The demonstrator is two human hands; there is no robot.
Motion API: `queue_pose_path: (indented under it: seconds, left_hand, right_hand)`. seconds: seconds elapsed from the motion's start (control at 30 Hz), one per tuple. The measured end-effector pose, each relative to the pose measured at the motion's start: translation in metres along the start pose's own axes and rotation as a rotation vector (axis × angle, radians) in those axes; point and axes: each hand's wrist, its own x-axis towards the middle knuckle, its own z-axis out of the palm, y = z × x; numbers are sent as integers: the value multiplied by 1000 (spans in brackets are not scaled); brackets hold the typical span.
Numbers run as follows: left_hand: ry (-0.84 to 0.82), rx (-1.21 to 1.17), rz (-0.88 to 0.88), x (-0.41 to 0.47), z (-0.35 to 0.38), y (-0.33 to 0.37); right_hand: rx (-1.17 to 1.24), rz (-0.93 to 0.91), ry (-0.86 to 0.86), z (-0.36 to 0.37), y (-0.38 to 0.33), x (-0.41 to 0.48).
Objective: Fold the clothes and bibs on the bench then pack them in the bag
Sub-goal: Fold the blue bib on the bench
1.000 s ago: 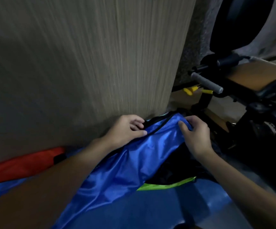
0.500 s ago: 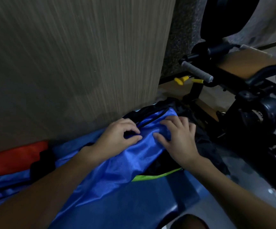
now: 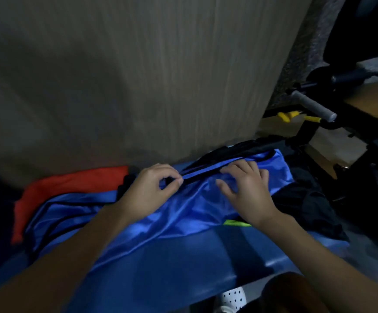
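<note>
A shiny blue bib (image 3: 179, 213) with black trim lies spread across the blue bench (image 3: 183, 263). My left hand (image 3: 148, 193) pinches the bib's black-trimmed edge between thumb and forefinger. My right hand (image 3: 246, 190) presses flat on the blue fabric just to the right, fingers spread. A red garment (image 3: 70, 188) lies at the left against the wall. A black garment (image 3: 305, 204) with a lime-green stripe (image 3: 237, 223) lies under and to the right of the bib. No bag can be told apart in view.
A wood-grain wall panel (image 3: 138, 75) rises right behind the bench. Black gym equipment with a grey handle (image 3: 314, 107) and yellow parts (image 3: 287, 115) stands at the right. A white perforated shoe (image 3: 233, 299) shows below the bench edge.
The view shifted left, bringing more of the red garment in. My left hand moved along the bib's trimmed edge and pinches it; my right hand stays flat on the fabric.
</note>
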Motion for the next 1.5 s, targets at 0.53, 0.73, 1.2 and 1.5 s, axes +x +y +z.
queue_pose_path:
  seconds: [0.53, 0.73, 1.2, 1.5]
  left_hand:
    - [513, 213, -429, -233, -128, -89]
    - [557, 216, -442, -216, -132, -101]
    - [412, 419, -404, -208, -137, -109]
    - [216, 456, -332, -200, -134, -102]
  right_hand:
    - [311, -360, -316, 120, -210, -37]
    - [166, -458, -276, 143, -224, -30]
    - [290, -474, -229, 146, -227, -28]
    - [330, -457, -234, 161, -237, -26]
